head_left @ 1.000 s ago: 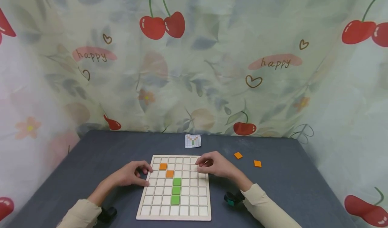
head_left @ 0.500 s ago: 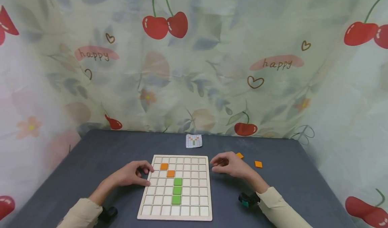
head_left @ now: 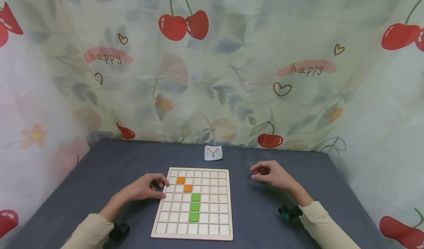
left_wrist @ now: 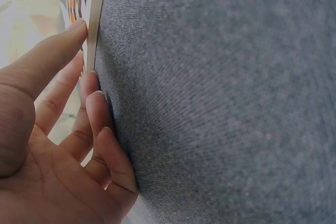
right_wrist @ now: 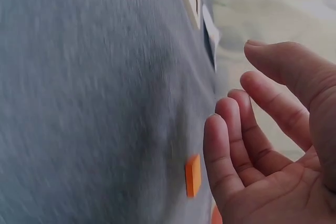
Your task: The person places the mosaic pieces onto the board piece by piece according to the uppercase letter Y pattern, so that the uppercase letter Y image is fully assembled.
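A pale gridded board [head_left: 192, 237] lies on the dark table. Two orange tiles [head_left: 188, 188] and a column of three green tiles [head_left: 194, 206] sit in its squares. My left hand [head_left: 147, 186] rests at the board's left edge; in the left wrist view the thumb touches the side rim [left_wrist: 94, 30] and the other fingers are loosely bent. To the right of the board, my right hand [head_left: 269, 173] hovers over the table with relaxed fingers and nothing between them. An orange tile [right_wrist: 193, 177] lies beside those fingers in the right wrist view; the head view hides it behind the hand.
Behind the board lies a small pattern card [head_left: 213, 153] with a coloured Y shape on a grid. A printed cherry curtain [head_left: 185, 94] hangs along the back and both sides of the table.
My right hand has moved right, from over the board's upper right corner to the table beside it, now covering the loose orange tiles. My left hand has stayed at the board's edge.
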The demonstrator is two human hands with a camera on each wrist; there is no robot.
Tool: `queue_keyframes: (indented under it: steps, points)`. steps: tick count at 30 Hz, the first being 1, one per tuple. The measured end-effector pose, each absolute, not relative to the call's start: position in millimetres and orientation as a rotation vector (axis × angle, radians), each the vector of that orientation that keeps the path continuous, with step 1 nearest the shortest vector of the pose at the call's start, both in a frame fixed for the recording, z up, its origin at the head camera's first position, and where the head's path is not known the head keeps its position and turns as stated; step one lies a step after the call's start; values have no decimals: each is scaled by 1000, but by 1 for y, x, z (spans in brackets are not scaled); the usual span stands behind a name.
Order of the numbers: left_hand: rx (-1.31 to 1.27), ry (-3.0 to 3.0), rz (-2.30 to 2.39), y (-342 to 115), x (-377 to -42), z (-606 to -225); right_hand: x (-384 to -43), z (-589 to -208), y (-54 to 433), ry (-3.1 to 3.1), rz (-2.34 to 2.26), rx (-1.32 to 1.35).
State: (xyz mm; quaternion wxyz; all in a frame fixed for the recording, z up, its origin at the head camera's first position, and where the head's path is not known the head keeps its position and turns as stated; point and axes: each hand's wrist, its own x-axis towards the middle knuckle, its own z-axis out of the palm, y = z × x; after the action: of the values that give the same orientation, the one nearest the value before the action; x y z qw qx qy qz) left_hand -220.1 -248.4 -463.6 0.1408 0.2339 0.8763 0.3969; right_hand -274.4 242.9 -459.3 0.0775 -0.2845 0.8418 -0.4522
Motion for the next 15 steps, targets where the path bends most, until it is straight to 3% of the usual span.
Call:
queue_keyframes:
  steps: [15]
  points:
    - [655, 2506, 1197, -246, -217, -462, -301, -461, 280, 2592, -1311, -811]
